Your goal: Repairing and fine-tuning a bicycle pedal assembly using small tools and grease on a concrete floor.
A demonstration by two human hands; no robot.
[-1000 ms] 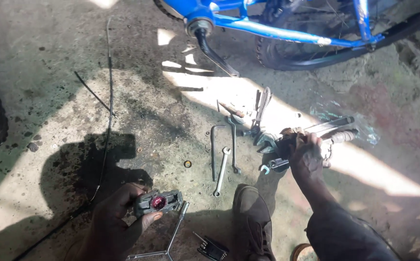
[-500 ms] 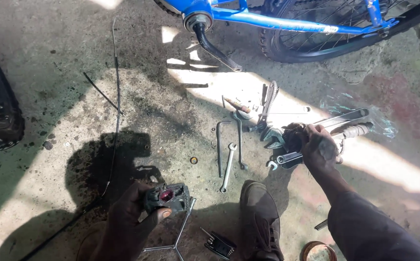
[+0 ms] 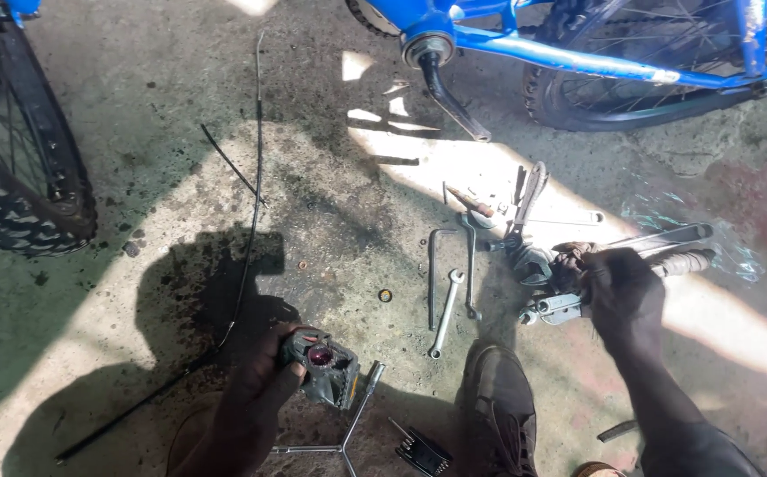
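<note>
Two hands at work: left hand (image 3: 255,402) grips a black bicycle pedal with red reflector (image 3: 323,367) low over bare concrete floor (image 3: 339,230); right hand (image 3: 617,287) closes fingers among scattered steel spanners (image 3: 447,311), crowded right of centre.

Stained concrete floor (image 3: 136,177), patchy sunlight

Matt black plastic pedal (image 3: 326,367) with glossy red reflector is looking scuffed, bare metal spanners (image 3: 447,314) are glinting dully, and rough, oil-stained concrete floor (image 3: 180,159) is showing grit.
</note>
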